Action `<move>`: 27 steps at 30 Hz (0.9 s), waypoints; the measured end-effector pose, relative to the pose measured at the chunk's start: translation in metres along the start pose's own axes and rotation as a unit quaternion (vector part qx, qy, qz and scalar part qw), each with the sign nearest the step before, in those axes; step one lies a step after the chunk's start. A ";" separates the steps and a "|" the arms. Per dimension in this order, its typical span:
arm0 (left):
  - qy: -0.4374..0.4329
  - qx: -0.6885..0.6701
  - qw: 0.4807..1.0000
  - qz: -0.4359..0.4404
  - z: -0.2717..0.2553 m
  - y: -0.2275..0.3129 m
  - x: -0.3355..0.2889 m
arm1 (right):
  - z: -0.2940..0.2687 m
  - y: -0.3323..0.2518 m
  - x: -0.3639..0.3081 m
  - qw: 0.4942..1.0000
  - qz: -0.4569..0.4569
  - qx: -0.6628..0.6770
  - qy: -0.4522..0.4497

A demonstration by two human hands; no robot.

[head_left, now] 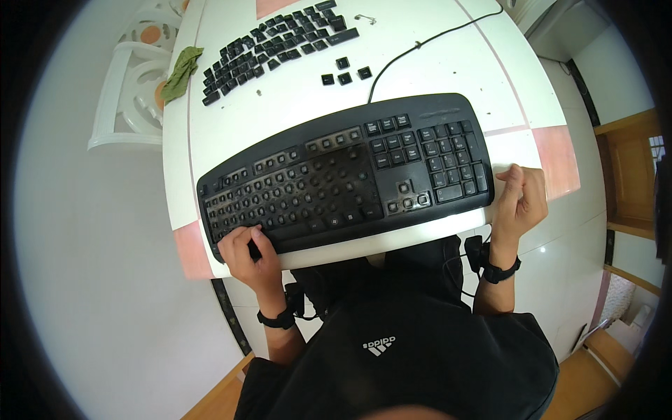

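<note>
A black keyboard (315, 182) lies slightly slanted along the near edge of the table. Its main letter section and arrow cluster are stripped to bare key posts, while the number pad (451, 161) and the block beside it keep their keycaps. My left hand (248, 255) is curled over the keyboard's front left edge, thumb and fingers closed; what they hold, if anything, is hidden. At the keyboard's right end, my right hand (521, 199) is closed, thumb against the bent fingers, and I cannot make out anything inside it.
Loose black keycaps (276, 49) stand in curved rows at the back left, with several single keycaps (344, 78) nearer. A small wire piece (365, 19) lies behind them. The keyboard's cable (434, 38) runs to the far right. A green cloth (182, 73) hangs at the left edge.
</note>
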State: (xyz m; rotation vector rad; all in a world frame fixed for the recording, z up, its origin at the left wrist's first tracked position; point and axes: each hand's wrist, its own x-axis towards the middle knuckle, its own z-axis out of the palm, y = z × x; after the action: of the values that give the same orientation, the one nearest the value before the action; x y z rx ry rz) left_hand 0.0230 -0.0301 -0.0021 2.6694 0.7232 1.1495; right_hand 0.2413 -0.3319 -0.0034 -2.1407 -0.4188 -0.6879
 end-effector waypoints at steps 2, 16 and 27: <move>-0.005 0.004 1.000 -0.019 -0.003 0.004 0.001 | 0.004 0.004 -0.001 0.999 0.006 0.012 0.035; -0.034 0.035 0.999 -0.013 -0.003 0.004 0.003 | 0.004 0.013 -0.013 0.979 0.018 0.185 0.079; -0.022 0.028 0.999 -0.008 -0.001 0.000 0.001 | 0.005 -0.004 0.000 0.997 -0.048 0.045 0.039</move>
State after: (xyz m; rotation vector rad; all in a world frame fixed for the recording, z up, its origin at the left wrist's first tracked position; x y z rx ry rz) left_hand 0.0234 -0.0295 -0.0007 2.7198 0.7798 1.0795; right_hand 0.2408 -0.3261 -0.0036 -2.0124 -0.5042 -0.7895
